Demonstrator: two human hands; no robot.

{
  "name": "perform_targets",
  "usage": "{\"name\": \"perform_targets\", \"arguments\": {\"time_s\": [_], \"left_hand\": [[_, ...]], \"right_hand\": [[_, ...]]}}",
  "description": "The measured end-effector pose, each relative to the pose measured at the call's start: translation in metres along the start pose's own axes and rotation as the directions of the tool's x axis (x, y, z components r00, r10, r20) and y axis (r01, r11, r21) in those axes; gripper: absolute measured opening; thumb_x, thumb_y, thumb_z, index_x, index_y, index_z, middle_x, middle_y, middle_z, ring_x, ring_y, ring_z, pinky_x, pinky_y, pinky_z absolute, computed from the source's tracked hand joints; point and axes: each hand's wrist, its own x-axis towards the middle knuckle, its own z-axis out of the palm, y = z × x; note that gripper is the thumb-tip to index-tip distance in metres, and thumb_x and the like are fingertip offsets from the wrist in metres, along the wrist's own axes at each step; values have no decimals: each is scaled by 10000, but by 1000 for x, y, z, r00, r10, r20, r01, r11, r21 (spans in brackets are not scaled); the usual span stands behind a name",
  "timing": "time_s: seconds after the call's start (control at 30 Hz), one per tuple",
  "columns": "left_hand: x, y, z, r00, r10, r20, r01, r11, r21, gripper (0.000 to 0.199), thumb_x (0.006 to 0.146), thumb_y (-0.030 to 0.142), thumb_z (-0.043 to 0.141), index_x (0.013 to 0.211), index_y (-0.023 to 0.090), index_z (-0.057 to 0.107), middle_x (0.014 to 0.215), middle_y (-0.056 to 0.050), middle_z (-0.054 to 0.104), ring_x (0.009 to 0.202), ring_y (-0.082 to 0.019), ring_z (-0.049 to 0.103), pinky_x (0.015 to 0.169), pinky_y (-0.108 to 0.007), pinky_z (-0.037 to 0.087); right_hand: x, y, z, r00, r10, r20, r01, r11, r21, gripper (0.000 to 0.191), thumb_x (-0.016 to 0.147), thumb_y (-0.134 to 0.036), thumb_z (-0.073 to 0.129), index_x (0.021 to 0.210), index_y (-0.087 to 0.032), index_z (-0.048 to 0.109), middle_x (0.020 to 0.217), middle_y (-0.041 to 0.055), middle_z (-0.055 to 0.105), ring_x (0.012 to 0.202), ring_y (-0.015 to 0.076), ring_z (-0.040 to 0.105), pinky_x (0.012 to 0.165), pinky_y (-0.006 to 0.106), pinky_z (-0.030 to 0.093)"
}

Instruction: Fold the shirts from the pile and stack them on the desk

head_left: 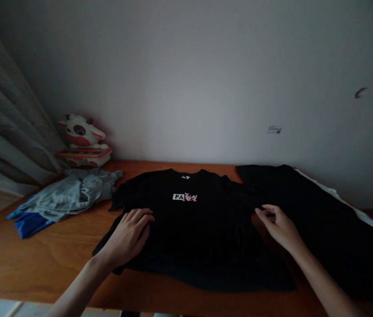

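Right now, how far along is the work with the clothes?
Looks done: the black shirt lies spread, print up. In hand: the left hand rests on its side; the right hand pinches a sleeve. Apparently left: smoothing its rumpled lower part, and the grey clothes, which lie bunched.

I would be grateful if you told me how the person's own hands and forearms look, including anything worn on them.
Both the left hand and the right hand are bare, with slim fingers. No gloves, rings, watch or bracelets are visible, and no sleeves cover the forearms in view.
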Motion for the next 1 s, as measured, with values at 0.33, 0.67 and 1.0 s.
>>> {"name": "perform_targets", "arguments": {"time_s": [0.33, 0.67, 1.0], "left_hand": [[92, 53, 47, 981, 153, 118, -139, 984, -115, 285, 1022, 366, 461, 1183, 214, 640, 1409, -110, 599, 1300, -258, 555, 1105, -429, 455], [101, 31, 108, 991, -56, 123, 56, 998, -3, 498, 1017, 412, 448, 1467, 207, 513, 1581, -137, 466, 1481, -319, 398, 1217, -561, 304], [100, 27, 117, 994, -62, 94, 60, 998, 20, 557, 1007, 465, 448, 1498, 204, 485, 1615, -147, 410, 1510, -335, 344, 1225, -555, 288]], "right_hand": [[75, -8, 29, 978, 167, 128, -166, 986, -22, 334, 723, -557, 704, 655, -233, 658, 687, 87, 718, 825, 318, 717, 734, 364, 516], [80, 3, 34, 966, 151, -212, -115, 978, 174, 200, 792, -363, 543, 919, -221, 604, 963, 92, 723, 971, 250, 675, 828, 321, 517], [114, 7, 31, 944, 330, -14, -324, 934, 152, 517, 750, -685, 654, 824, -178, 724, 670, 130, 707, 715, 299, 705, 615, 397, 560]]}}
